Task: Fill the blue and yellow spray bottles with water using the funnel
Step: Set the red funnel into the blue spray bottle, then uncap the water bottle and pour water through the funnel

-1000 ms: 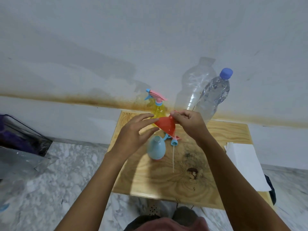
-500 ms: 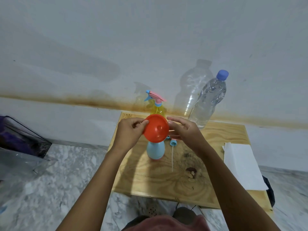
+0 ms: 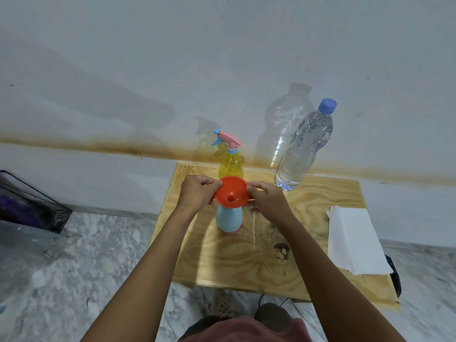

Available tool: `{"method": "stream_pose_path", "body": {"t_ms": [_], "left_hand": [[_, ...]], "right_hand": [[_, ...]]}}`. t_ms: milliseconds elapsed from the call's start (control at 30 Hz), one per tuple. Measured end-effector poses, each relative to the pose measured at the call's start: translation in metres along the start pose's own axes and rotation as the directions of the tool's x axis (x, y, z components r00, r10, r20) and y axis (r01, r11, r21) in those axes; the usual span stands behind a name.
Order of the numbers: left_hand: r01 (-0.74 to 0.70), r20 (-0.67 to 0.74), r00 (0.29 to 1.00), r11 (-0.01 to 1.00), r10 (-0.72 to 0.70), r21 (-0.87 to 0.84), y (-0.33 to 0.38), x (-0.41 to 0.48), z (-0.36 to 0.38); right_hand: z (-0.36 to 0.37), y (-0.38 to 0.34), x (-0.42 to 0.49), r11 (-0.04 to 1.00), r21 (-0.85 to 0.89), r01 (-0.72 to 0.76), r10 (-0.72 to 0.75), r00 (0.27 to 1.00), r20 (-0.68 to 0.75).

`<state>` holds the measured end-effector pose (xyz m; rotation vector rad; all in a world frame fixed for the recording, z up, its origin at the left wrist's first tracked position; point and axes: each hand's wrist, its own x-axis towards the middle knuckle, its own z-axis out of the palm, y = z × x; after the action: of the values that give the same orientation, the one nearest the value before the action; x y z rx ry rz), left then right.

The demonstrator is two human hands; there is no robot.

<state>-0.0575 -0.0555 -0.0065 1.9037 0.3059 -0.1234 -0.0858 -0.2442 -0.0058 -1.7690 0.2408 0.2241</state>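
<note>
The orange funnel sits upright on the neck of the blue spray bottle, which stands on the wooden table without its spray head. My left hand pinches the funnel's left rim and my right hand pinches its right rim. Behind them stands the yellow spray bottle with its pink and blue trigger head on. A clear water bottle with a blue cap stands at the back right. The removed spray head's white tube lies right of the blue bottle, its head mostly hidden by my right hand.
White paper towels lie on the table's right side. A dark knot stain marks the wood. A dark wire basket stands on the marble floor at the left. The wall is just behind the table.
The funnel went from tilted in my right hand to upright, held by both hands, and has come down onto the blue bottle's neck.
</note>
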Motion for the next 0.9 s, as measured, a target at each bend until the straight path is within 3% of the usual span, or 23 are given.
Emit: {"method": "stream_pose_path", "body": {"t_ms": [133, 300, 667, 767, 900], "left_hand": [[0.022, 0.006, 1.000, 0.999, -0.022, 0.041, -0.011, 0.002, 0.003], [-0.105, 0.005, 0.994, 0.994, 0.105, 0.025, -0.020, -0.005, 0.004], [-0.084, -0.048, 0.995, 0.996, 0.086, 0.041, -0.018, -0.005, 0.009], [-0.094, -0.064, 0.993, 0.995, 0.097, 0.046, -0.017, -0.007, 0.011], [-0.107, -0.098, 0.989, 0.993, 0.112, 0.056, -0.018, -0.006, 0.014]], "right_hand": [[0.006, 0.009, 0.001, 0.998, -0.052, 0.020, -0.022, 0.999, -0.037], [0.010, 0.017, 0.002, 0.989, -0.131, 0.069, -0.083, 0.991, -0.107], [0.008, 0.025, 0.006, 0.981, -0.184, 0.061, -0.088, 0.986, -0.141], [-0.002, 0.025, 0.006, 0.975, -0.211, 0.076, -0.130, 0.957, -0.257], [-0.034, 0.028, 0.011, 0.949, -0.289, 0.125, -0.252, 0.851, -0.460]]}}
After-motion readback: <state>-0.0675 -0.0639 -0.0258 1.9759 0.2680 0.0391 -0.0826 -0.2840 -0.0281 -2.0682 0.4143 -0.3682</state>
